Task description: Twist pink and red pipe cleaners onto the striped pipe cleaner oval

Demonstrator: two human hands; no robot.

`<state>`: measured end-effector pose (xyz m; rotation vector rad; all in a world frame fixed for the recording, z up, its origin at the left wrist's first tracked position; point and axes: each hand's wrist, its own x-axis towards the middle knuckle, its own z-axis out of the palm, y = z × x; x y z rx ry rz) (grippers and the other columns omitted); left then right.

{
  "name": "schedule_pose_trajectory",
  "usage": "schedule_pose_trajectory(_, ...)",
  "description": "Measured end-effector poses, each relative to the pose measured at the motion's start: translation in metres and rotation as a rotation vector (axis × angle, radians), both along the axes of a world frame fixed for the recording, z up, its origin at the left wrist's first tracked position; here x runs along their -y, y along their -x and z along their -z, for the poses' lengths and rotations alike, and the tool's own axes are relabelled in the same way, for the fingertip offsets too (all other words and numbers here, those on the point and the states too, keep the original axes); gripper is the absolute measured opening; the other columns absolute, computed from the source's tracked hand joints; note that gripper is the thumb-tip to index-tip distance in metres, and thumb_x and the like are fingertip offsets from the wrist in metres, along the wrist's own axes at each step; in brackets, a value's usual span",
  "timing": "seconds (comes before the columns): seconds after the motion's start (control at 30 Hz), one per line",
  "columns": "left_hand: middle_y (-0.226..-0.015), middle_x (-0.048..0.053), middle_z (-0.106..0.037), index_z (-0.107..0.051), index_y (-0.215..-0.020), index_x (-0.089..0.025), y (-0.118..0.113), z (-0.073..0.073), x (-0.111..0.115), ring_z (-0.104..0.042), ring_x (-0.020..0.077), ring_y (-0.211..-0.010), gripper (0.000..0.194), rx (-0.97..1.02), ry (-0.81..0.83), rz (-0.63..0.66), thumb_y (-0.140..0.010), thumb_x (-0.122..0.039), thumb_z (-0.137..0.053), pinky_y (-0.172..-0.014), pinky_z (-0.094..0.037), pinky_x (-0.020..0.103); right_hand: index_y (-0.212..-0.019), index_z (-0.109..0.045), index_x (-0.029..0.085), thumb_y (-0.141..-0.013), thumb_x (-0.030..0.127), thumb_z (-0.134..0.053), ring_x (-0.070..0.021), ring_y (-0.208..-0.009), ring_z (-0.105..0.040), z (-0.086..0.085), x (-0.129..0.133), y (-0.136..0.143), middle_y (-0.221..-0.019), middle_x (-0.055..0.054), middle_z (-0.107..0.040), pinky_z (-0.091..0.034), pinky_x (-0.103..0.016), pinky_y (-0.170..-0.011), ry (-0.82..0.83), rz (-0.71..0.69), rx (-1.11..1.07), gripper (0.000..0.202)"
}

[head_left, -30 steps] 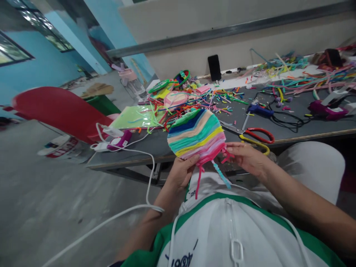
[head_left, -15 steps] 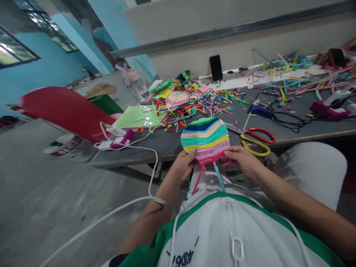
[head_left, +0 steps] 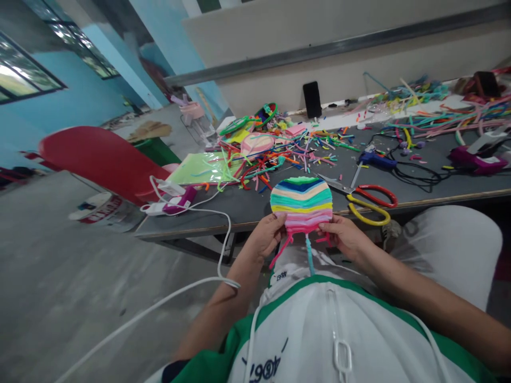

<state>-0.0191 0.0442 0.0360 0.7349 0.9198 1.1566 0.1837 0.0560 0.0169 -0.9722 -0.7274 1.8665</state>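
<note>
Between my two hands is a round striped pipe-cleaner disc (head_left: pixel 302 205), with rows of green, blue, peach, teal, yellow and pink. My left hand (head_left: pixel 269 234) pinches its lower left edge, thumb on top. At the lower right edge, my right hand (head_left: pixel 344 234) grips it the same way. Loose pink ends hang below the disc near both hands, and a light blue twisted pipe-cleaner stem (head_left: pixel 310 255) hangs from its lower middle. Just right of the disc, scissors (head_left: pixel 371 203) with one red and one yellow handle lie partly open on the table.
On the grey table (head_left: pixel 247 208) lie a blue glue gun (head_left: pixel 377 159), scattered pipe-cleaner pieces (head_left: pixel 319 146) and a green plastic packet (head_left: pixel 203 169). A phone (head_left: pixel 312 99) leans at the back. Purple power strips (head_left: pixel 179 200) sit at both sides; a white cord (head_left: pixel 223 239) crosses my left arm.
The striped disc has tilted flatter and moved slightly right and down in view, with both hands still on it. My right fingers have shifted a little along its lower edge.
</note>
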Motion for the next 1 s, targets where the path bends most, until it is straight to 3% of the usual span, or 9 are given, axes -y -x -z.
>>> schedule_pose_trajectory(0.13,-0.085,0.009,-0.070,-0.062,-0.102,-0.011,0.002,0.004,0.009,-0.067,0.0155,-0.070,0.033,0.058,0.095,-0.021,-0.080,-0.036,-0.064,-0.068,-0.056,0.026,-0.071,-0.066,0.014,-0.056,0.012,-0.078,-0.0107,-0.057,-0.062,0.000,0.000,-0.001,-0.064,-0.002,-0.069,-0.049,-0.020,-0.056,0.040,0.011,-0.016,0.020)
schedule_pose_trajectory(0.27,-0.100,0.012,-0.069,-0.062,-0.105,-0.012,0.001,0.012,0.026,-0.068,0.0190,-0.086,0.030,0.092,0.073,-0.051,-0.079,-0.027,-0.065,-0.081,-0.054,0.031,-0.070,-0.065,0.014,-0.056,0.010,-0.078,-0.0119,-0.056,-0.062,-0.001,0.002,0.002,-0.062,-0.002,-0.068,-0.051,-0.022,-0.056,0.059,0.030,-0.055,0.019)
schedule_pose_trajectory(0.4,-0.098,0.014,-0.069,-0.064,-0.097,-0.011,-0.003,0.021,0.037,-0.066,0.0239,-0.095,0.024,0.106,0.090,-0.022,-0.077,-0.023,-0.067,-0.090,-0.050,0.037,-0.067,-0.065,0.014,-0.060,0.009,-0.076,-0.0116,-0.053,-0.060,-0.003,0.003,0.005,-0.060,-0.002,-0.067,-0.049,-0.022,-0.053,0.094,0.057,-0.061,0.014)
schedule_pose_trajectory(0.53,-0.094,0.015,-0.070,-0.064,-0.093,-0.012,-0.001,0.023,0.034,-0.066,0.0251,-0.093,0.026,0.075,0.125,0.010,-0.072,-0.026,-0.072,-0.089,-0.050,0.038,-0.069,-0.066,0.014,-0.062,0.011,-0.076,-0.0115,-0.054,-0.061,0.000,0.002,0.003,-0.061,-0.002,-0.068,-0.051,-0.023,-0.057,0.093,0.057,-0.097,0.013)
schedule_pose_trajectory(0.67,-0.083,0.013,-0.070,-0.065,-0.091,-0.011,0.014,0.018,0.030,-0.068,0.0197,-0.075,0.032,-0.138,0.118,-0.019,-0.069,-0.032,-0.074,-0.074,-0.052,0.031,-0.078,-0.067,0.015,-0.065,0.016,-0.077,-0.0132,-0.064,-0.065,0.005,0.003,-0.001,-0.072,-0.003,-0.071,-0.051,-0.023,-0.062,0.080,0.014,-0.089,0.017)
schedule_pose_trajectory(0.8,-0.072,0.005,-0.067,-0.066,-0.093,-0.012,0.034,0.009,0.027,-0.061,0.0133,-0.058,0.030,-0.391,-0.052,-0.166,-0.073,-0.035,-0.068,-0.057,-0.048,0.024,-0.083,-0.067,0.017,-0.067,0.019,-0.077,-0.0144,-0.068,-0.066,0.005,0.010,-0.004,-0.083,-0.005,-0.073,-0.050,-0.024,-0.063,0.113,-0.040,-0.047,0.020)
schedule_pose_trajectory(0.9,-0.073,0.003,-0.065,-0.065,-0.096,-0.015,0.046,0.000,0.017,-0.060,0.0128,-0.059,0.029,-0.549,-0.209,-0.307,-0.078,-0.037,-0.062,-0.055,-0.046,0.023,-0.084,-0.066,0.019,-0.071,0.023,-0.074,-0.0144,-0.074,-0.067,0.002,0.018,-0.005,-0.089,-0.006,-0.072,-0.050,-0.023,-0.065,0.179,-0.060,-0.023,0.016)
schedule_pose_trajectory(1.0,-0.080,0.005,-0.068,-0.067,-0.098,-0.017,0.058,-0.012,-0.007,-0.062,0.0150,-0.068,0.026,-0.951,-0.355,-0.459,-0.082,-0.033,-0.055,-0.064,-0.048,0.025,-0.088,-0.065,0.021,-0.074,0.029,-0.072,-0.0165,-0.081,-0.067,0.001,0.023,-0.006,-0.094,-0.006,-0.072,-0.049,-0.025,-0.065,0.206,-0.072,-0.034,0.018)
